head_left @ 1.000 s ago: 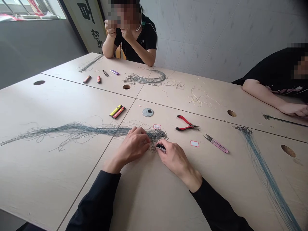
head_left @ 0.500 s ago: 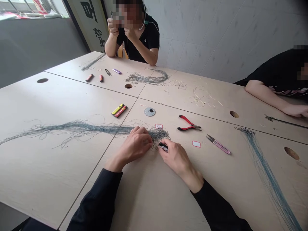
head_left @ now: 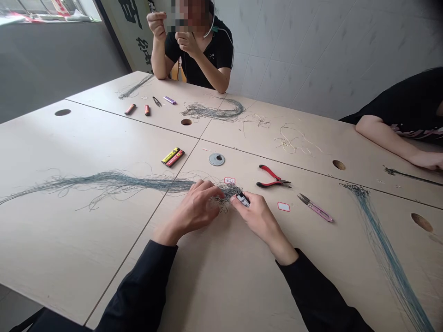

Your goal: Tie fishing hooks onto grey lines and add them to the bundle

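A tangled clump of fine grey-green thread (head_left: pixel 228 192) lies on the tabletop between my hands, and a long hank of the same thread (head_left: pixel 114 184) trails from it to the left. My left hand (head_left: pixel 199 207) presses its bent fingers into the clump's left side. My right hand (head_left: pixel 258 221) pinches a small black-and-white tool (head_left: pixel 242 199) at the clump's right edge. The tool's exact kind is hidden by my fingers.
Red-handled pliers (head_left: pixel 272 182), pink-handled thread snips (head_left: pixel 314 210) and a round metal disc (head_left: pixel 216 159) lie near my hands. More thread bundles (head_left: pixel 384 240) lie to the right. Two co-workers sit at the table, one across (head_left: pixel 197 50) and one at the right (head_left: pixel 398 124).
My right hand has moved up and right along the clump, with the small tool now more visible. My left hand has shifted slightly toward the clump.
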### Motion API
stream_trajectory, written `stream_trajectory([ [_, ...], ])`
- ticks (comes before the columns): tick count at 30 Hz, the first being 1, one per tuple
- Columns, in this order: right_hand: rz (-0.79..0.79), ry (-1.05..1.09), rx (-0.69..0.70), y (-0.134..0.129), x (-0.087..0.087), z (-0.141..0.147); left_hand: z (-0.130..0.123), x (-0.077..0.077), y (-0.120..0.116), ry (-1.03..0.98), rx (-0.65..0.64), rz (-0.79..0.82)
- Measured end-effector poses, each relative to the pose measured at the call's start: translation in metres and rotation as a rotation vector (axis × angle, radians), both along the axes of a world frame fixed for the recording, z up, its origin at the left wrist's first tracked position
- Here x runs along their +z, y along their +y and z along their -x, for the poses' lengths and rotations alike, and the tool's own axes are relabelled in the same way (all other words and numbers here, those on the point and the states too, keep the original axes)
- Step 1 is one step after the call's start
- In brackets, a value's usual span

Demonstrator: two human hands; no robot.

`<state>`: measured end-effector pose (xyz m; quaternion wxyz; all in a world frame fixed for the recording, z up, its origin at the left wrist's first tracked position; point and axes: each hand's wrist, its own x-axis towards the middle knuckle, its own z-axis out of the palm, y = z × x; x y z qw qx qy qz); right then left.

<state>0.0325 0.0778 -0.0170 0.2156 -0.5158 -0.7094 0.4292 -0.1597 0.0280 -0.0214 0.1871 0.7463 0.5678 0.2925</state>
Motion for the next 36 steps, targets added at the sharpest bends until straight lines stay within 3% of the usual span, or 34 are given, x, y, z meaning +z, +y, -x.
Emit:
stream_trajectory([
  [7, 0.015, 0.097, -0.037, 0.007, 0.002, 0.005, -0.01, -0.006, 0.006, -0.039, 0.092, 0.031],
  [12, 0.004, 0.037, -0.039, -0.011, 0.007, -0.003, -0.009, -0.008, 0.008, -0.053, 0.155, 0.026],
  [17, -0.102, -0.191, 0.144, -0.038, 0.006, -0.006, -0.008, -0.012, 0.009, -0.072, 0.186, 0.018],
  [21, -0.247, -0.374, 0.229, -0.04, -0.002, 0.0, -0.006, -0.011, 0.008, -0.083, 0.173, 0.017],
  [29, -0.257, -0.372, 0.09, -0.02, 0.001, 0.005, -0.001, -0.001, 0.003, -0.092, 0.04, 0.038],
  [36, -0.249, -0.346, 0.05, -0.029, 0.001, 0.004, 0.001, -0.01, 0.01, -0.151, 0.191, 0.063],
])
